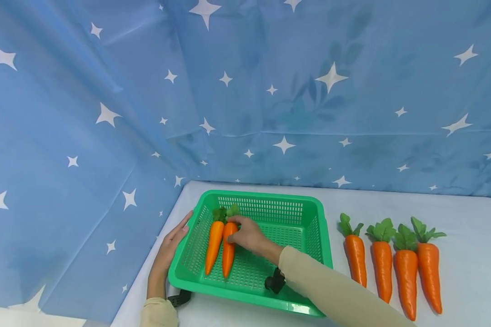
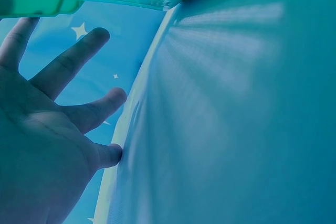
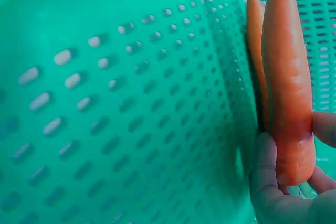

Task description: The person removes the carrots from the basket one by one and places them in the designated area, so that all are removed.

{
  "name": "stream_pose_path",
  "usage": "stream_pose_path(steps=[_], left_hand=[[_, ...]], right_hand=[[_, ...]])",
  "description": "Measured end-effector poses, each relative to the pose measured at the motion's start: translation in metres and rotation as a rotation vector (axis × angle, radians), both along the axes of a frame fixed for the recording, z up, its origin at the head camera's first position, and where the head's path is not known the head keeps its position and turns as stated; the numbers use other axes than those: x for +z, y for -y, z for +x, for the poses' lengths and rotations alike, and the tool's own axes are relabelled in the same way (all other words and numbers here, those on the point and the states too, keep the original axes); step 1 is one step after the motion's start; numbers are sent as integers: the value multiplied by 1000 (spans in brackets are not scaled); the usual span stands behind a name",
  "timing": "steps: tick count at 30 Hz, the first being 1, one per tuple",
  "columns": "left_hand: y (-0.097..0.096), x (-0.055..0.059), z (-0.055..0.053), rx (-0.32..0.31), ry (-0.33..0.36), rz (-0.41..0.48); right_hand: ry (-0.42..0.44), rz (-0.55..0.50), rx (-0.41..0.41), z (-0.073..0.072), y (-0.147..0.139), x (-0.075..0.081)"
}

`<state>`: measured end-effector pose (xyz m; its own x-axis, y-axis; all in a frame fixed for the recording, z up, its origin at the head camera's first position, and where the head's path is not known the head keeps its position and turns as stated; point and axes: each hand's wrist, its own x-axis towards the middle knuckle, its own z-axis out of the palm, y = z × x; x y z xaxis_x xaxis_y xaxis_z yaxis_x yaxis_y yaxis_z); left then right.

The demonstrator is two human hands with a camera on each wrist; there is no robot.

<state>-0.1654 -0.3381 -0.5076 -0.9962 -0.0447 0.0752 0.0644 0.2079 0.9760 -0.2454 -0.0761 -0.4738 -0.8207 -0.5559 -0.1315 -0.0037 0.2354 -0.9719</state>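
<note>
**Right hand on a carrot in the green basket, left hand flat at the basket's side**

From the head camera I get the whole layout: a green basket [image 1: 266, 254] on the pale table [image 1: 466, 272], two carrots lying side by side against its left wall, and four more carrots [image 1: 393, 263] in a row on the table to the right of it, well apart from the hands. The right wrist camera gives me what that view cannot: my right hand [image 3: 294, 182] pinches the thick end of the nearer carrot [image 3: 286, 77], thumb on one side and fingertips curled round the other. The second carrot [image 3: 255, 56] lies just behind it, touching the perforated basket wall.

In the head view my left hand [image 1: 169, 250] lies outside the basket's left rim, fingers straight. The left wrist camera shows those fingers [image 2: 73, 61] spread wide and holding nothing, the little fingertip touching the table's edge, with the basket's rim overhead.

A blue starred cloth [image 1: 106, 113] hangs behind and to the left. My right sleeve [image 1: 331, 290] crosses the basket's front right corner and hides part of its rim.
</note>
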Motion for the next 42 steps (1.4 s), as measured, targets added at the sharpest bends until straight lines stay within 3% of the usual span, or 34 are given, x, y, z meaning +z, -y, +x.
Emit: stream_pose_path(steps=[15,24,42], left_hand=[[-1,0,0,-5,-19,-9],[0,-1,0,4,5,-16],[-2,3,4,-16,-17,-11]], right_hand=[[78,-158,39,-6,-5,24],[120,-224,30,-9,-12,33],[100,-279,20,1,-30,61]])
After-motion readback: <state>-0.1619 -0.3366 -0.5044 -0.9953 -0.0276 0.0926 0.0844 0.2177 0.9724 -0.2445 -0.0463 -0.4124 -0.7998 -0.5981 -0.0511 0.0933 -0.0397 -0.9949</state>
